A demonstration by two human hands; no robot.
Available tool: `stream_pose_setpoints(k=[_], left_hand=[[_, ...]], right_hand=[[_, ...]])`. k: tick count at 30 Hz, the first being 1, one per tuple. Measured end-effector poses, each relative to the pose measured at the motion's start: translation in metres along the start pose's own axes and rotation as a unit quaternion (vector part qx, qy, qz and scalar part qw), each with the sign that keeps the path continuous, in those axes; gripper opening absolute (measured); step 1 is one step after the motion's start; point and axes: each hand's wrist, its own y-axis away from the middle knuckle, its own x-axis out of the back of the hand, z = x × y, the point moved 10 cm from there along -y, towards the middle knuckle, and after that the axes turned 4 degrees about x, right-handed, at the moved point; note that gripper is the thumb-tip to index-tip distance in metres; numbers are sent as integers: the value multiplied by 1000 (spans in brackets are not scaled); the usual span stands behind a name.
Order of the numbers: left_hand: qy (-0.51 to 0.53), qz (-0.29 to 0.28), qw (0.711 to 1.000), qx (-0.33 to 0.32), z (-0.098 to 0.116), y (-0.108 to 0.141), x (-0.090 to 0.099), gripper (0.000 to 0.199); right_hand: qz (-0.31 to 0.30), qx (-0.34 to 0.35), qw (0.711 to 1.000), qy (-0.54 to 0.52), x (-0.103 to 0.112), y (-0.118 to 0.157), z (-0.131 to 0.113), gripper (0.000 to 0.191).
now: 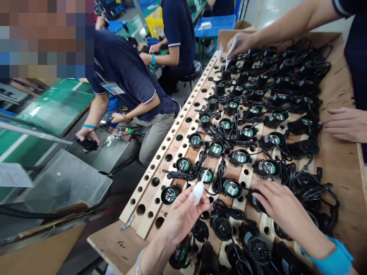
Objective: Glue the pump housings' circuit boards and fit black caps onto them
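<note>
My left hand (186, 212) grips a small white glue bottle (198, 192) with a thin nozzle. The nozzle tip points up and away, over an open round black housing (205, 175) with a green circuit board inside. Curled over another black housing (255, 202) to the right is my right hand (282, 210), which hides most of that part. Between the hands sits a third housing (233, 188), its green board facing up, with a black cable beside it.
A wooden rack (146, 191) with rows of holes carries many black housings and coiled cables. Across it, a co-worker's hand (242, 44) holds a white bottle (231, 49); their other hand (345, 124) rests at the right edge. A seated person (126, 72) works at left.
</note>
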Motion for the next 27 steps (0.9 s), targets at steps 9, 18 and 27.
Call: stream_pose_setpoints(k=[9,18,27], left_hand=[[-142,-61,982,-111,53,-18,-19,26],[-584,-137,758,-255,27,-100,-104,26],[-727,-196,605,-259,-14,-128,-133,23]], right_hand=[[68,-24,997,-4,56,17,-24,28],[83,-100,991,-10,75,58,-37,26],[98,-170,981,-4,75,112,-25,27]])
